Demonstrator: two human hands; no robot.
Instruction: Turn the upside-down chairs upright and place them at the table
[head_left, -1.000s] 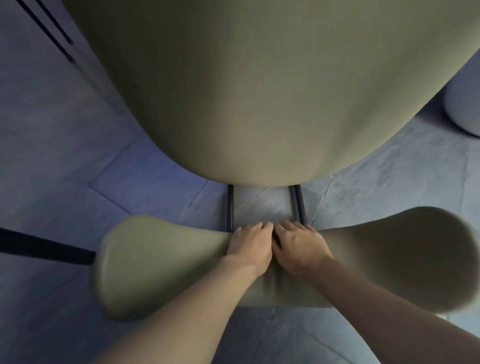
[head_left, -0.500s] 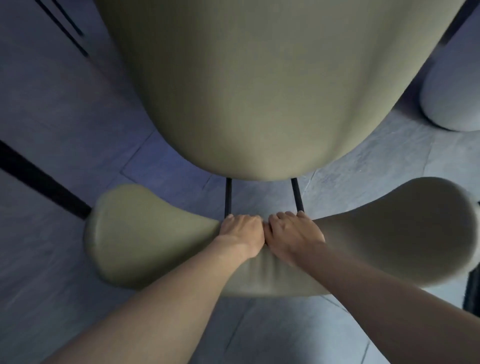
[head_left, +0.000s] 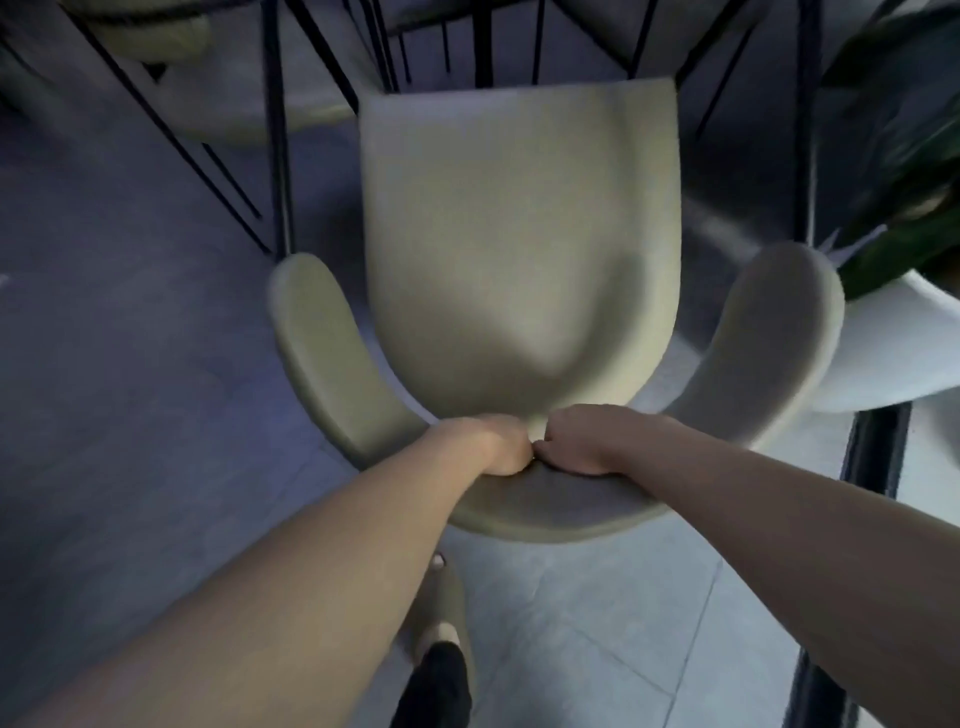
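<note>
1. At far left, another pale olive chair (head_left: 156, 26) shows among thin black metal legs (head_left: 275, 130) on the grey tiled floor (head_left: 130, 364) — too blurred for us to say whether it is upright.
2. Our left hand (head_left: 491, 447) is curled tight over the top edge of the pale olive upholstered armchair's (head_left: 519, 234) curved backrest, fingers wrapped out of sight.
3. The armchair stands upright at centre, seat up, its front edge among the dark legs that we take for the table's.
4. Our right hand (head_left: 582, 441) is clenched on the same rim, knuckles touching the left's.
5. At right, a leafy green plant in a white rounded pot (head_left: 893, 353) sits just beside the armchair's right armrest.
6. Risks, as we judge them: pushing on could knock the seat or armrests into the black legs, or swing the right armrest into the pot; both hands gripping at one central point give little control over twisting.
7. Against half a second ago — the armchair's seat then filled the top of the view and no black legs were visible past it; now the seat's front edge reaches them, and the plant has come into view.
</note>
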